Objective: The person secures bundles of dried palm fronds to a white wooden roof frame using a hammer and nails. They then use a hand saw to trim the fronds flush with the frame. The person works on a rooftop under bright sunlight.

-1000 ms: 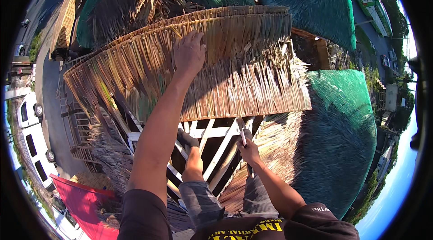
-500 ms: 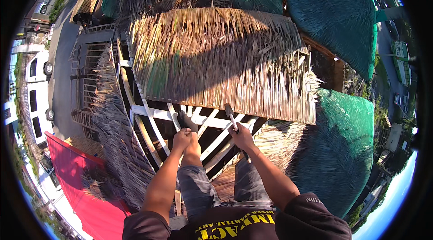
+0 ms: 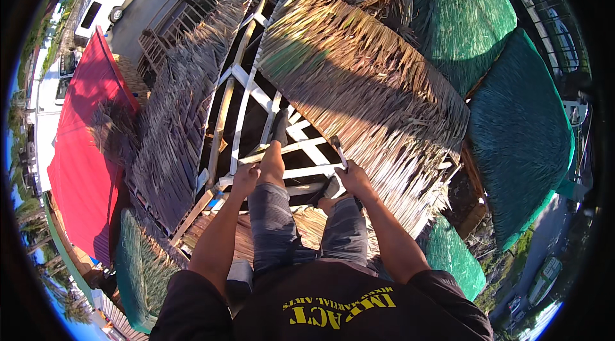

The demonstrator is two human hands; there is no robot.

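One thatch panel [image 3: 371, 65] over a timber roof frame [image 3: 314, 170], ahead and to the right.
Gripped in the right hand [image 3: 356, 179]: a dark-headed tool [image 3: 343, 158], its far end by the panel's near edge. Beside the left shin [image 3: 272, 163], the left hand [image 3: 246, 179], curled; cannot tell whether pinching anything.

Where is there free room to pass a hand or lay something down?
Dark gaps show between the pale pole and the long white slat, and from that slat toward the left foot. The thatch panel has a bare middle, though it looks sloped. Crowded: between the left hand and the right hand, which grips the tool; legs and slats fill it.
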